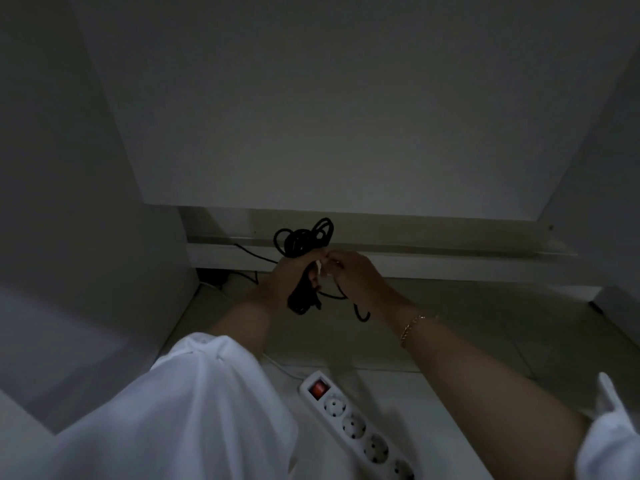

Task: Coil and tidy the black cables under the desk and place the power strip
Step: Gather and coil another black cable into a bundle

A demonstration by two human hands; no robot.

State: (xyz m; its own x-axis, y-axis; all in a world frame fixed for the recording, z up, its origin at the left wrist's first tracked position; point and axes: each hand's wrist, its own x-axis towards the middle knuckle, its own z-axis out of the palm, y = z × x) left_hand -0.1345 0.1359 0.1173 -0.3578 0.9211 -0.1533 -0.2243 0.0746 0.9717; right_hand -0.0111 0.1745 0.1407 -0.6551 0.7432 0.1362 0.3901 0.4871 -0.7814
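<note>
A bundle of coiled black cable [302, 241] is held up under the desk, its loops sticking out above my fist and its lower end [302, 301] hanging below. My left hand [292, 271] grips the bundle around its middle. My right hand [349, 271] pinches a small white tie [320, 268] at the bundle, with a loose black strand [360, 315] trailing beneath it. The white power strip [356, 424] with a red switch [318, 388] lies on the floor between my forearms, its sockets facing up.
The desk's back panel [329, 116] fills the upper view, with side panels left [62, 202] and right. A white baseboard ledge [450, 265] runs behind my hands. A dark plug with cables [214, 277] sits in the left floor corner. A white cord [280, 367] leads from the strip.
</note>
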